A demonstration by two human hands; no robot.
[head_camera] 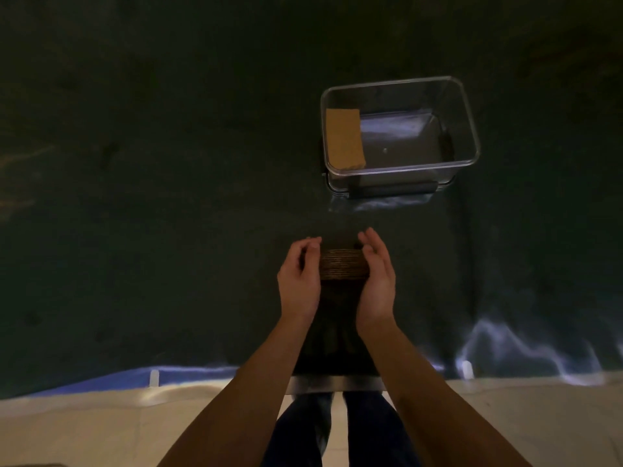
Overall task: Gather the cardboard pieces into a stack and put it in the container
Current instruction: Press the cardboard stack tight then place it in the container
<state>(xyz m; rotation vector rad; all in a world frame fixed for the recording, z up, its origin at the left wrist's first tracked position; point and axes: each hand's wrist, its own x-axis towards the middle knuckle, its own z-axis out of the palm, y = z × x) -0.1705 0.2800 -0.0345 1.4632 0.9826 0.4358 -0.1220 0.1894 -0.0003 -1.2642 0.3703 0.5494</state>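
Both hands press a stack of cardboard pieces (344, 264) between them, the left hand (298, 281) clasping its left side and the right hand (377, 281) its right, low over the dark desk (168, 197). Farther off, slightly right, a clear container (468, 129) holds one cardboard piece (344, 139) against its left wall; no writing is legible.

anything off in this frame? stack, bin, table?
Nothing damaged or spilled. The cardboard stack sits squared between the left hand and right hand. One cardboard piece already lies alone at the left end of the clear container, apart from the stack. The dark table cover looks wrinkled at its near edge.
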